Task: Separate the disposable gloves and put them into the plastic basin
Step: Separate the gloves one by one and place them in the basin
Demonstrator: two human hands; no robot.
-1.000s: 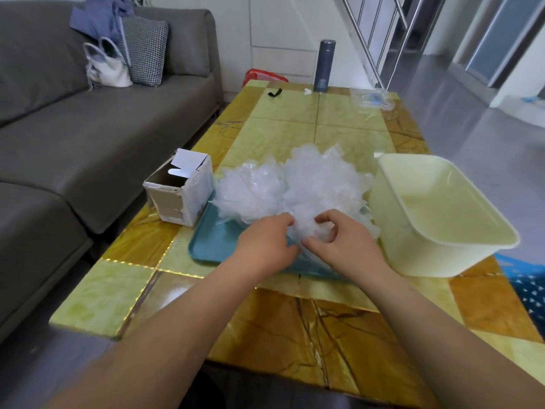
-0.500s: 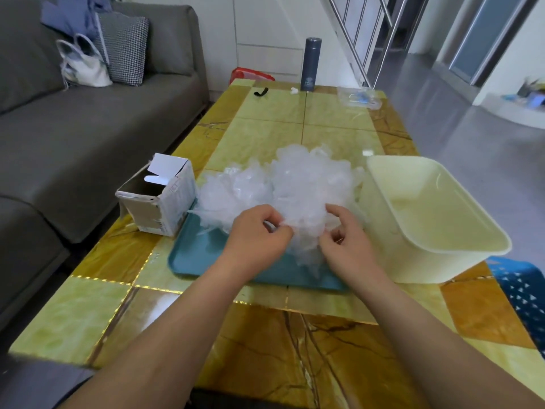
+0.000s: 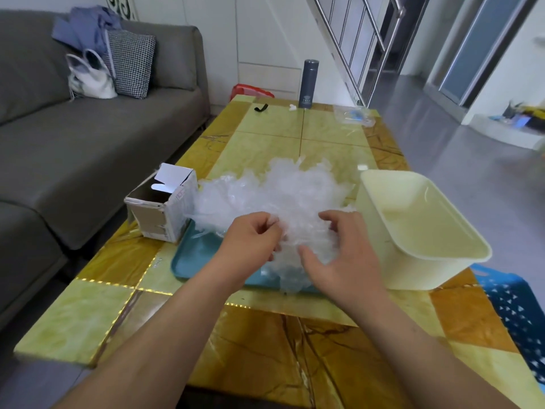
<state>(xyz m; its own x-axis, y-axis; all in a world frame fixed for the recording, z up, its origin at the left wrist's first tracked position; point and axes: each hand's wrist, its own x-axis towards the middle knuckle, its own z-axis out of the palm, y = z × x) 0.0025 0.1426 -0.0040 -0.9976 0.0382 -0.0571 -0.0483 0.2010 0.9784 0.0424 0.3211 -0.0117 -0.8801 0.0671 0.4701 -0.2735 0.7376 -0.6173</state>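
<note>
A fluffy heap of clear disposable gloves (image 3: 280, 193) lies on a teal tray (image 3: 197, 255) in the middle of the table. To its right stands a pale yellow plastic basin (image 3: 413, 231), which looks empty. My left hand (image 3: 250, 240) pinches glove film at the heap's near edge with curled fingers. My right hand (image 3: 342, 249) grips a bunch of the film beside it, fingers curled over the top and thumb underneath. The two hands are a little apart with film stretched between them.
An opened cardboard box (image 3: 165, 208) sits left of the tray. At the far end of the yellow marble table (image 3: 265, 343) are a dark flask (image 3: 307, 84), a black clip (image 3: 261, 108) and a clear bag (image 3: 355, 118). A grey sofa (image 3: 88, 149) runs along the left.
My hands rose slightly and spread apart in the near edge of the heap, drawing film between them. The view shifted and tilted up.
</note>
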